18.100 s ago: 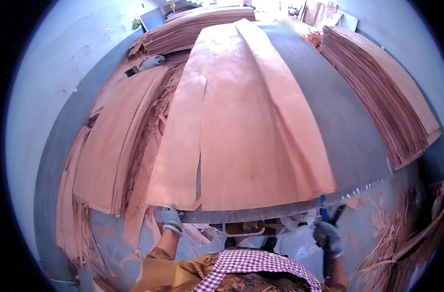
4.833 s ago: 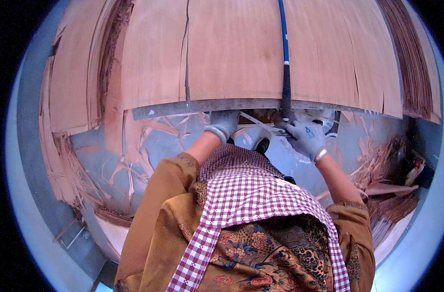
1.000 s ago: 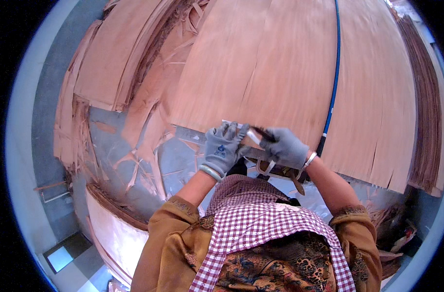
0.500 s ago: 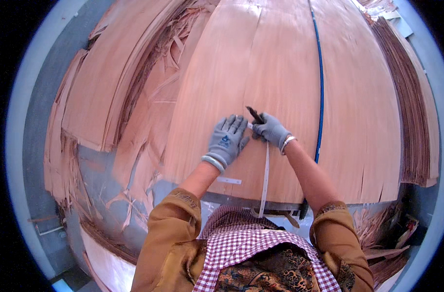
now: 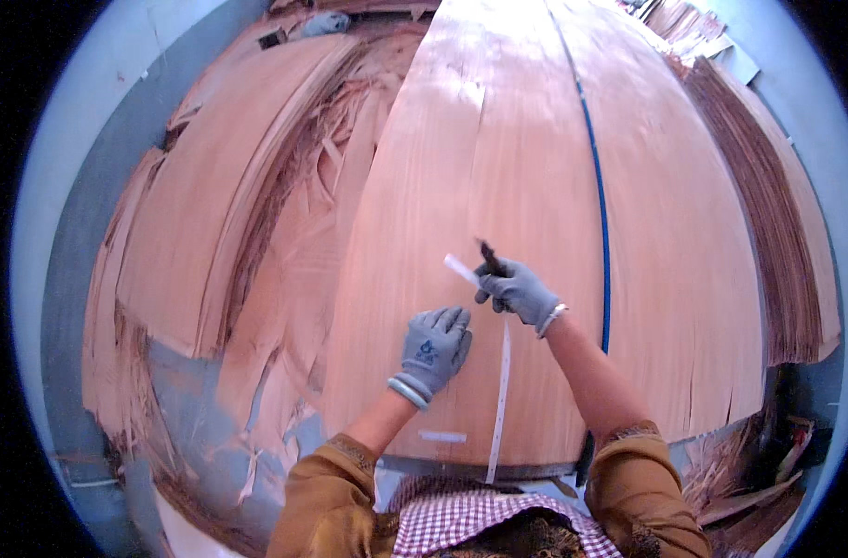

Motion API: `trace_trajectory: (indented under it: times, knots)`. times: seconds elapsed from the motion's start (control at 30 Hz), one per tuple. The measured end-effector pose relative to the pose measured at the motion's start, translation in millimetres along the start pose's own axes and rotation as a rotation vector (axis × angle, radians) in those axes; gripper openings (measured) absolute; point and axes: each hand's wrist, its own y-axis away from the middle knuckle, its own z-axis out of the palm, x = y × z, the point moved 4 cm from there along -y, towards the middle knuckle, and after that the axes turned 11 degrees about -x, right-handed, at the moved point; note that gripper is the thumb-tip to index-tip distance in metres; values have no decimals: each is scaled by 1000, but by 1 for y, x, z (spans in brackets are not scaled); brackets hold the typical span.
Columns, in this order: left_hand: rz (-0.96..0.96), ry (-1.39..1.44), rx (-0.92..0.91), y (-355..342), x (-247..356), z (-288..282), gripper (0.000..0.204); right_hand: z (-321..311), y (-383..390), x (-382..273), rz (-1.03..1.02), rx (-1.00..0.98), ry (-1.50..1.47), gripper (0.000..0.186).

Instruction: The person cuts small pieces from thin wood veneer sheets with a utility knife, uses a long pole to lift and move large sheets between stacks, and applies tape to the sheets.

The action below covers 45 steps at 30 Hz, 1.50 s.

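My right hand (image 5: 521, 293), gloved in grey, grips a dark slim tool (image 5: 488, 259) whose tip points up and away. A white tape end (image 5: 459, 269) pokes out to the left of the same fingers. From below that hand a long dotted white tape strip (image 5: 502, 391) runs down to the near edge of the wood veneer sheet (image 5: 414, 232). My left hand (image 5: 436, 346), also gloved, rests on the veneer with its fingers curled in; its fingertips are hidden. Nearer to me, a short white tape piece (image 5: 442, 436) lies on the sheet.
A dark blue strip (image 5: 602, 223) runs lengthwise over the veneer, right of my right hand. Stacked veneer (image 5: 228, 177) and loose torn veneer scraps (image 5: 298, 232) lie at the left. Another veneer stack (image 5: 759, 186) lines the right side. Scraps (image 5: 721, 484) gather at the lower right.
My left hand has gone from flat with spread fingers to curled, in about the same place. My right hand has moved slightly away from it, with a tape end now sticking out. The view has shifted.
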Motion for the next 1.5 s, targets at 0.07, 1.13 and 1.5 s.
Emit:
trace_trajectory:
  times: [0.07, 1.13, 1.5]
  knots:
    - [96, -148, 189, -24, -8, -9, 44, -17, -31, 16, 112, 94, 134, 20]
    - [304, 283, -134, 187, 105, 33, 32, 143, 383, 87, -214, 86, -20, 29]
    - [437, 313, -171, 186, 198, 56, 35, -48, 585, 106, 436, 824, 720, 16]
